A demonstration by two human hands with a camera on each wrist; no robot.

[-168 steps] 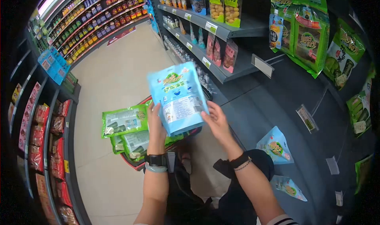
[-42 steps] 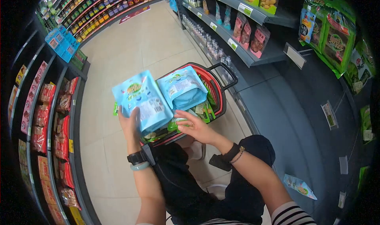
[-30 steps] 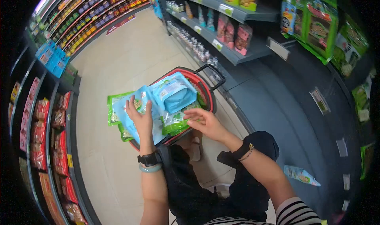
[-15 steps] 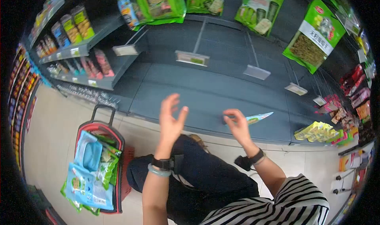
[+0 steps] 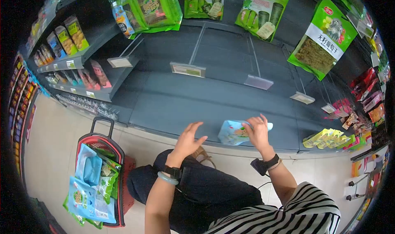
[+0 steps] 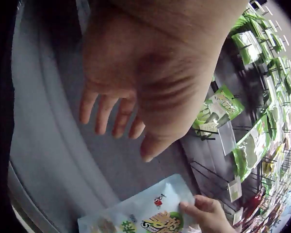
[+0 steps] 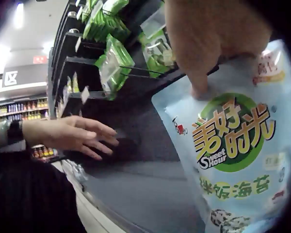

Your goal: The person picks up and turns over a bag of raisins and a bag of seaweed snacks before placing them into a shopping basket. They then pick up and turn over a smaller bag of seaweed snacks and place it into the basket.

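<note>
My right hand (image 5: 258,132) pinches the top edge of a light blue seaweed pouch (image 5: 231,132) over the front of the low grey shelf. In the right wrist view the printed front of this pouch (image 7: 237,160) faces the camera, with thumb and fingers at its upper edge. To the left, my left hand (image 5: 187,142) hovers before the shelf, fingers spread and nothing in them. The left wrist view has this hand (image 6: 131,82) above the pouch (image 6: 140,208), apart from it. Two more light blue pouches, one upper (image 5: 88,166) and one lower (image 5: 80,201), lie in the basket.
A red and black shopping basket (image 5: 128,180) stands on the floor at left, green bags under its blue pouches. Green snack bags (image 5: 323,40) hang on hooks above the low shelf (image 5: 177,98), with price-tag holders (image 5: 188,69) jutting out. Yellow packs (image 5: 327,138) sit at right.
A blue pouch went from the left hand into the basket. The view turned right toward the shelf, and the right hand took hold of the pouch lying there and raised it.
</note>
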